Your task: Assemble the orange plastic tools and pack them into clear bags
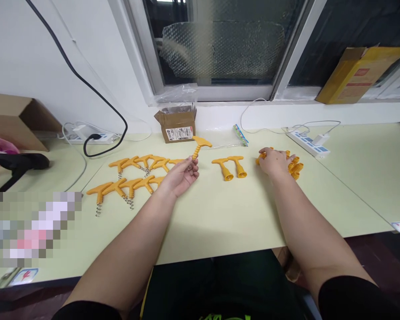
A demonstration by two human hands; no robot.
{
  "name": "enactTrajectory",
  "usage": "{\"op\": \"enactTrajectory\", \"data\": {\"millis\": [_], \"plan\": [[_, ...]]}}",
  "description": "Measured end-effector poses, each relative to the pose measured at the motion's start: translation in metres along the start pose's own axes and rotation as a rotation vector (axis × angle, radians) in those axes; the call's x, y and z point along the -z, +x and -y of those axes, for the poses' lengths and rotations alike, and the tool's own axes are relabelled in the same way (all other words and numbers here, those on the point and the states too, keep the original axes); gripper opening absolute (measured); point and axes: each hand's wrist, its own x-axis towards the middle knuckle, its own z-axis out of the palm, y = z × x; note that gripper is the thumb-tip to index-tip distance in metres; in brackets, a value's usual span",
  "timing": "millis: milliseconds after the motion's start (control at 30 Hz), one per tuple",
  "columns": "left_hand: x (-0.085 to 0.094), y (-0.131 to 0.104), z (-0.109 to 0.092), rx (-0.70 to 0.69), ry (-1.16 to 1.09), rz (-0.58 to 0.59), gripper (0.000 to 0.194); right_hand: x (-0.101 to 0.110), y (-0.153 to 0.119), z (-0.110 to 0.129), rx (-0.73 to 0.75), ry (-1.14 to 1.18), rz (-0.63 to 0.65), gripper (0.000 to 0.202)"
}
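Left hand (pixel 183 178): holds one yellow corkscrew (pixel 202 142) by its lower part, T-top upward; a light pinch should spare the skin.
Right hand (pixel 275 162): fingers over the hollow caps (pixel 296 169); whether gripping one, I cannot tell; better lift singly.
Capped corkscrews (pixel 225 170): between hands, flared plastic.
Bare corkscrews (pixel 130 183): at left, wire spirals, ribbed necks.

Loads of open pale green worktop (pixel 226 222) between the forearms, easy lane in from the near edge. Further up, two yellow T-topped plastic pieces with flared ends (pixel 232 169) sit in the gap between left hand (pixel 185 175) and right hand (pixel 275 161). Left's clogged by two rows of yellow T-handled metal-spiral corkscrews (pixel 130 186), right by a yellow plastic tube pile (pixel 296 169). Brown cardboard box (pixel 173 119) blocks the back.
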Motion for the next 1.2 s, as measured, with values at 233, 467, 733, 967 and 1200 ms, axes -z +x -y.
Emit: {"op": "enactTrajectory", "data": {"millis": [233,467,733,967,1200], "plan": [[-0.002,-0.002,0.020,0.127,-0.059,0.183,0.026,-0.003,0.002,-0.008,0.102,0.115,-0.191,0.029],[-0.001,0.000,0.020,0.100,-0.088,0.159,0.027,0.002,-0.008,0.007,0.446,0.552,-0.416,0.019],[0.001,0.003,0.024,0.041,-0.039,0.065,0.021,-0.001,-0.057,0.048,0.643,0.909,-0.039,0.030],[0.002,0.006,0.027,-0.055,-0.048,0.015,0.027,-0.002,-0.075,0.061,0.746,0.970,0.176,0.015],[-0.006,0.003,0.032,-0.068,-0.021,0.027,0.029,-0.001,-0.082,0.070,0.903,0.933,0.149,0.013]]}}
